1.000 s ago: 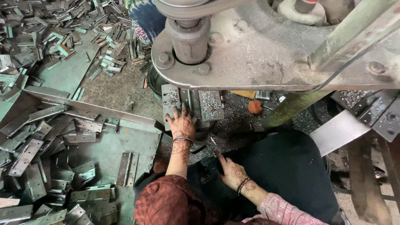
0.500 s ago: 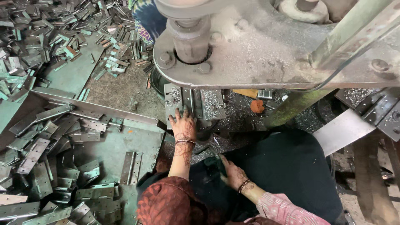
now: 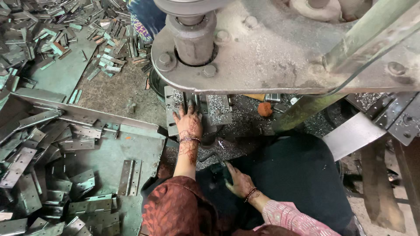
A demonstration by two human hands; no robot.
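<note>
hinge plate (image 3: 176, 107) under the press is the piece in hand: it lies flat on the press bed (image 3: 218, 109), directly beneath the overhanging machine head (image 3: 262, 48), with its long axis running away from you, toward the ram (image 3: 192, 39). your left hand (image 3: 188, 122) is the nearer one by far; it rests palm down at the near end of the plate, fingers (image 3: 181, 111) spread and extended forward along that long axis, pressing rather than gripping. the plate therefore sits just ahead of and under your fingertips, touching them. your right hand (image 3: 238, 181) is well apart, low over your dark lap, its fingers curled; it seems to close on a small dark piece, but the view there is too murky to name it. to your left, the green tray (image 3: 109, 153) carries loose hinges, one pair of leaves (image 3: 129, 177) lying nearest your left elbow. further piles of hinges (image 3: 52, 39) cover the floor beyond. an orange lump (image 3: 264, 109) sits on the swarf right of the bed.
</note>
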